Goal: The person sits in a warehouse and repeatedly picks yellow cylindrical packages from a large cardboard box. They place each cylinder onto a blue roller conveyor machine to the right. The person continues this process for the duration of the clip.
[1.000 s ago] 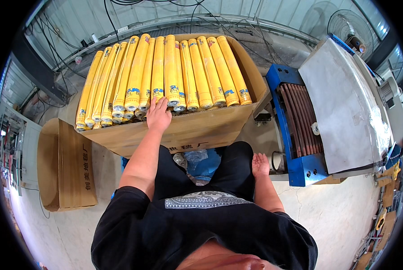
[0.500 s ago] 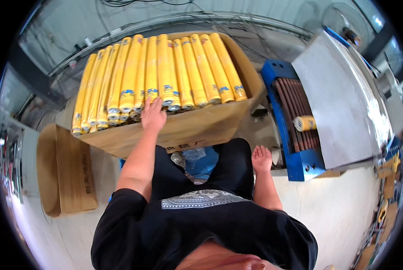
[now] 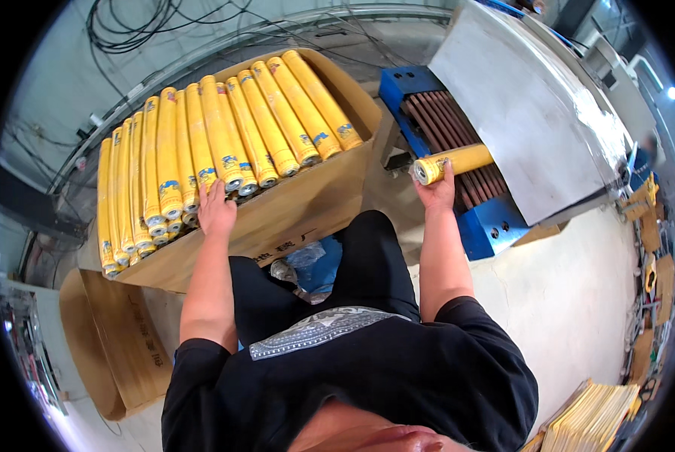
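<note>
A yellow film-wrapped roll [image 3: 469, 159] sticks out from under the pale metal cover [image 3: 529, 113] on the right, above a bed of brown rollers [image 3: 437, 120]. My right hand [image 3: 435, 196] is closed around its near end, fingers over the top. On the left, a big cardboard box [image 3: 315, 197] is packed with similar yellow rolls [image 3: 273, 113], lying side by side in layers. My left hand [image 3: 217, 214] lies with outstretched fingers against the near ends of the top rolls, at the box's front edge. Its palm side is hidden.
Blue end plates [image 3: 492, 228] frame the roller bed. An opened cardboard box [image 3: 115, 331] stands on the floor at left. Blue plastic [image 3: 321, 267] lies between my legs. A stack of yellow flat pieces [image 3: 589, 414] sits at lower right. Black cables [image 3: 138, 26] hang along the wall.
My right hand has risen from beside my thigh and taken hold of the roll, which now protrudes farther from the cover. The view has turned right; my left hand stays on the boxed rolls.
</note>
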The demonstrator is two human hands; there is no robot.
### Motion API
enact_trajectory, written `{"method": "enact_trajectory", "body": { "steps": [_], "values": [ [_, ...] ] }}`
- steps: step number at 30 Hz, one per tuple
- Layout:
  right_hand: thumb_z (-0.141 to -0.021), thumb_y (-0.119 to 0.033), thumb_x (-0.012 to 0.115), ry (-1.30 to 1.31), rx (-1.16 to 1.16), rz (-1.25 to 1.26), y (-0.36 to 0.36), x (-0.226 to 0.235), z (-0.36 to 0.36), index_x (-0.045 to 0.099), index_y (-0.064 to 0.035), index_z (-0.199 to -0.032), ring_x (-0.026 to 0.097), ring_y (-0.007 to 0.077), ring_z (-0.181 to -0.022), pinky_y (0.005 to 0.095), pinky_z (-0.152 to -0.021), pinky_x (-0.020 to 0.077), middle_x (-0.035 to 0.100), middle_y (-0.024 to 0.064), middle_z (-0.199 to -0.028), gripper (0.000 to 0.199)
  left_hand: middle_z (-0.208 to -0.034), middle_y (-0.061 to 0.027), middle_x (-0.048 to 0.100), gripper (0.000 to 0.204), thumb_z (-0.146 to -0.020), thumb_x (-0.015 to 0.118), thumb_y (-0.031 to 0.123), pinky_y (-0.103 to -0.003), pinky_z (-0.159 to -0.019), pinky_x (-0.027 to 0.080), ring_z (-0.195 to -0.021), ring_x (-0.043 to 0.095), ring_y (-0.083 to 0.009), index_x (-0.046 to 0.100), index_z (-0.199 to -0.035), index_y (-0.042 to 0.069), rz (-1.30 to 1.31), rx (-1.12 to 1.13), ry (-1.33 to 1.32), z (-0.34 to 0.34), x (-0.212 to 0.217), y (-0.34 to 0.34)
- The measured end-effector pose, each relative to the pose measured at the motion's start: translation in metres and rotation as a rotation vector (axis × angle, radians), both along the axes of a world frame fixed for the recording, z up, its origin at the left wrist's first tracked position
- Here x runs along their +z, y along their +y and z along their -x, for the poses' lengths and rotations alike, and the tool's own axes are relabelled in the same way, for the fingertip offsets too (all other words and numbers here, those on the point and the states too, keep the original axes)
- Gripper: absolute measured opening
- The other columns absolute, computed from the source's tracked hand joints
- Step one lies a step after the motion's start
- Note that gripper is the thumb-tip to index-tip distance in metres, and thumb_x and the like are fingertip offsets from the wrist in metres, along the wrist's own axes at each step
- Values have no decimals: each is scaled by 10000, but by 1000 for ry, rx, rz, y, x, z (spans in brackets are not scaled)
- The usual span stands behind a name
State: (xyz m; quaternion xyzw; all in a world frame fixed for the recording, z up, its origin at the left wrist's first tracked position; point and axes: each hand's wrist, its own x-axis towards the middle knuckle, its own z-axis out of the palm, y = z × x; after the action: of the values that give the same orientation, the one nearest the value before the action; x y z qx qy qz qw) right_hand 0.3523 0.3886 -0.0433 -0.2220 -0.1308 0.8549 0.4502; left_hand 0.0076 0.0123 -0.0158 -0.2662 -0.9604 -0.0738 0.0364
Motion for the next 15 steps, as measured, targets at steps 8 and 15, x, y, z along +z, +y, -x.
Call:
{"method": "enact_trajectory", "body": {
  "steps": [8,15],
  "values": [
    [-871,-68,563,-196,296,-293,-170,3,41,477,-8,-1218,593,240,-1012,383,-904,495,583,114,-1084,362,-1445,-232,360,818,-801,711,304,-443,-1089,319,-1316,385,-370,294,-1430,-12,-571,-353,-525,-104,38,48],
    [-803,-90,688,-263,770,-596,-266,21,39,386,-42,-1305,552,176,-1078,334,-930,464,537,61,-1175,587,-1254,-187,540,896,-683,827,261,-361,-981,436,-1140,550,-245,339,-1365,-52,-640,-421,-1000,-173,47,60]
  ]
}}
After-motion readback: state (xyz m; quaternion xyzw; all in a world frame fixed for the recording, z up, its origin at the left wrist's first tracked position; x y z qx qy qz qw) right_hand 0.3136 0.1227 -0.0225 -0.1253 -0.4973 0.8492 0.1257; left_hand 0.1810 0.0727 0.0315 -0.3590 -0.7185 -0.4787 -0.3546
